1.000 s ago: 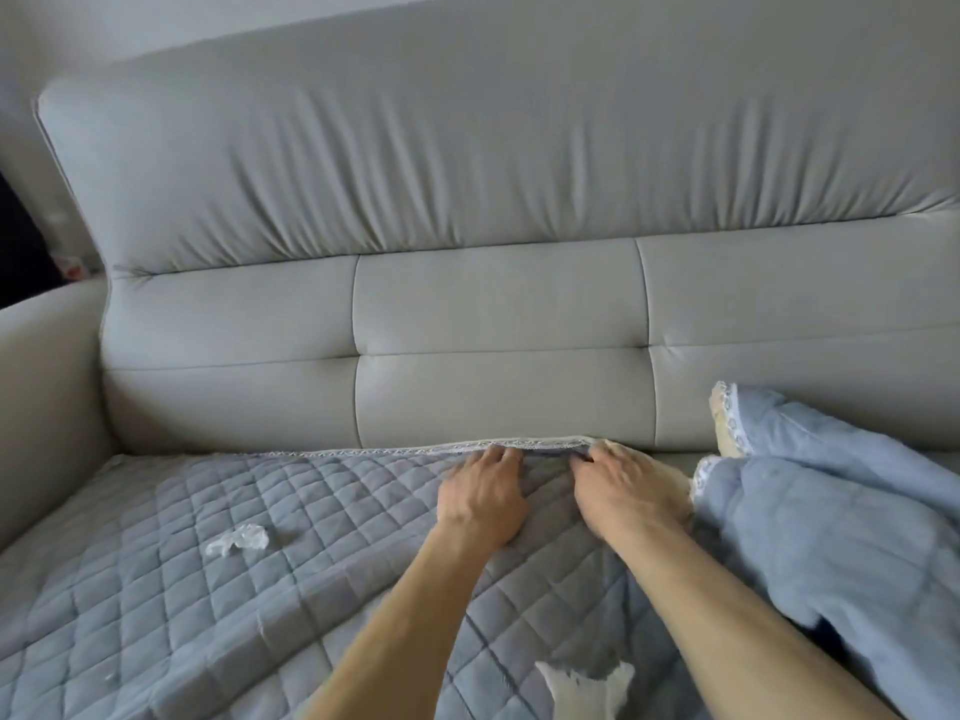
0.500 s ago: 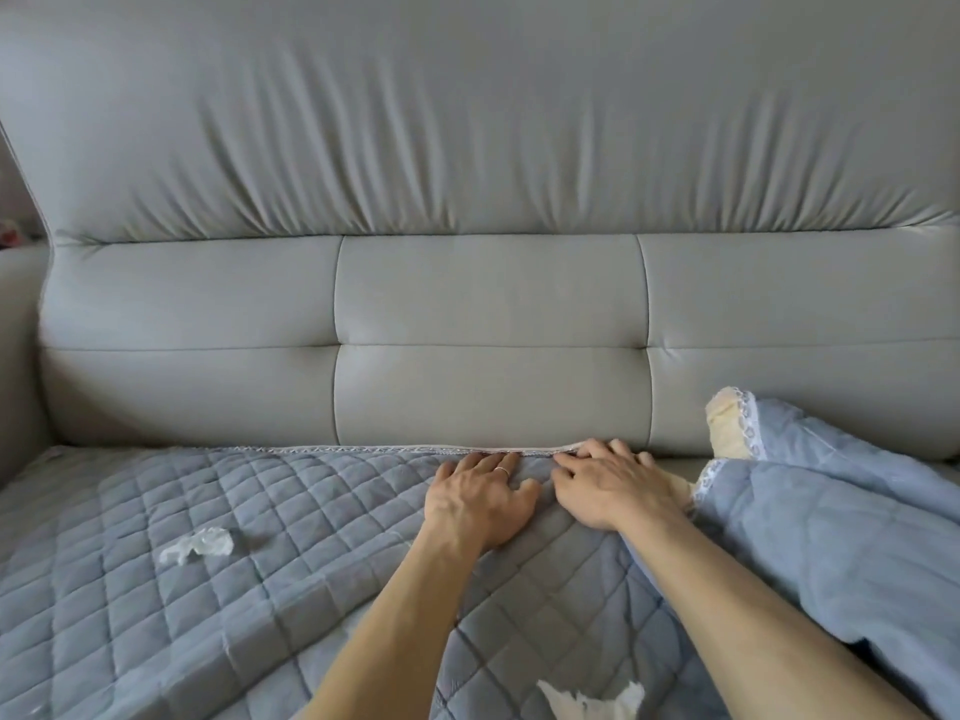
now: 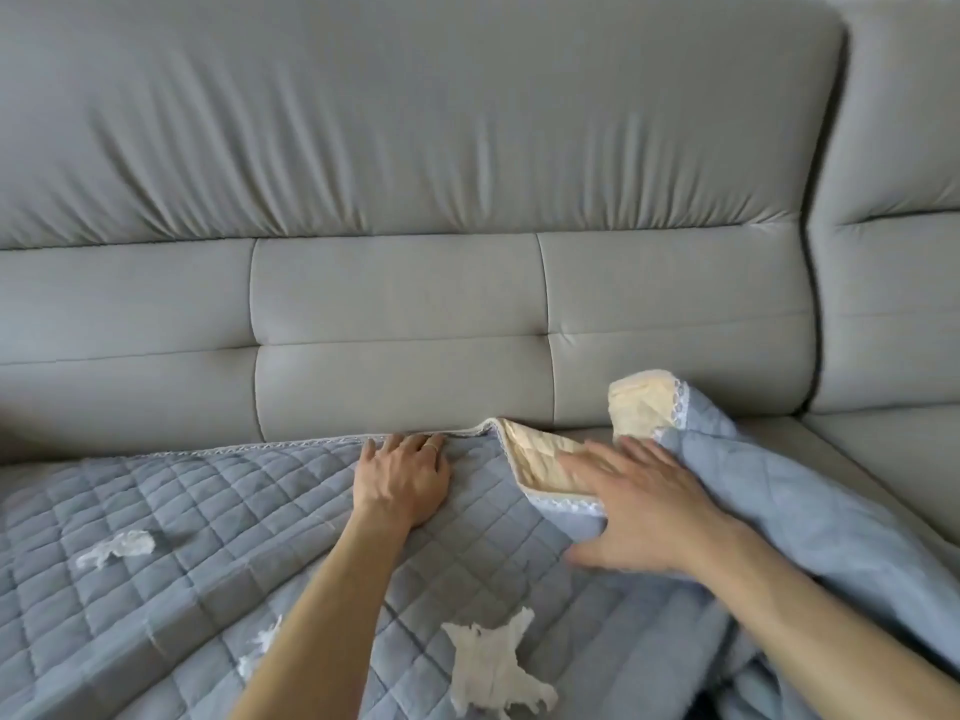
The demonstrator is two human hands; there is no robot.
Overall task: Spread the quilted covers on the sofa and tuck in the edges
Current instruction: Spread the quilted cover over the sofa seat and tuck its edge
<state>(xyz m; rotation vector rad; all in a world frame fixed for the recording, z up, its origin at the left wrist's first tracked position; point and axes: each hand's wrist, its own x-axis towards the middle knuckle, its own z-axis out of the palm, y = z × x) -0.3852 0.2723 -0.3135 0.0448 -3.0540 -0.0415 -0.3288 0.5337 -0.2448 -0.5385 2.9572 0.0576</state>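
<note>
Well, the cover (image 3: 182, 511) lies spread flat over the left stretch of the sofa (image 3: 395, 148) seat. Its lace edge (image 3: 311, 443) runs along the foot of the backrest (image 3: 395, 387), and looks laid against the crease rather than pushed deep into it. The left hand (image 3: 402, 483) presses flat on the cover right at that back edge, fingers straight, its grip wide and holding nothing. Just to the right the cover's corner (image 3: 540, 454) is turned back, cream underside up, so that end is not yet down. The right hand (image 3: 639, 511) is blurred, its fingers spread over the turned corner and against the second cover (image 3: 805, 537). Its grip looks wide too, with nothing closed in it as far as I can make out. The second cover sits in a rumpled heap on the right part of the seat, one cream corner sticking up against the backrest. I'd put the job at less than half done: the corner is left to flatten, and the heap to open out and tuck. A white scrap (image 3: 493, 662), tissue or the like, lies on the spread cover near the front, and another scrap (image 3: 117, 548) lies well to the left. Both want picking off, and the heap crowds the turned corner.
</note>
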